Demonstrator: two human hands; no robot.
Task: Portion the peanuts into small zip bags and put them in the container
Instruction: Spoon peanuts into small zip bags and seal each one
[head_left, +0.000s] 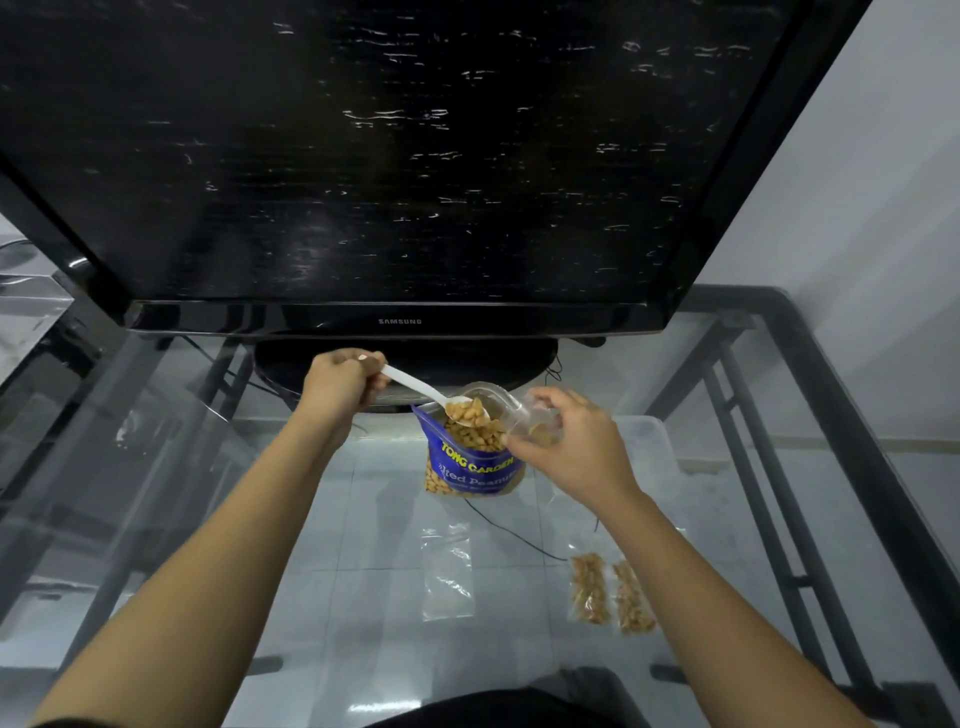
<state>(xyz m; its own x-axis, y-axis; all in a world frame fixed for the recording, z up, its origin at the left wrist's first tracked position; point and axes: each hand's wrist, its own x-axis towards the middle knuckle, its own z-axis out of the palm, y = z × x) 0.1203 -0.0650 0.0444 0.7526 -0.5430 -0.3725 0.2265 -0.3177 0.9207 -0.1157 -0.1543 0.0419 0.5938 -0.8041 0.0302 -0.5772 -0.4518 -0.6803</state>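
Observation:
A blue peanut bag (475, 465) stands open on the glass table (363, 519), below the TV. My left hand (340, 387) grips the handle of a white plastic spoon (415, 387). Its bowl is heaped with peanuts and sits at the mouth of a small clear zip bag (511, 410). My right hand (574, 449) holds that zip bag tilted over the peanut bag, and a few peanuts lie inside it. An empty zip bag (448, 574) lies flat nearer to me. Two filled zip bags (610, 595) lie side by side to the right.
A large black TV (395, 156) on its stand fills the back of the table. A clear plastic container (652, 449) sits at the right, behind my right hand. A black cable runs under the glass. The table's dark metal frame borders the right side.

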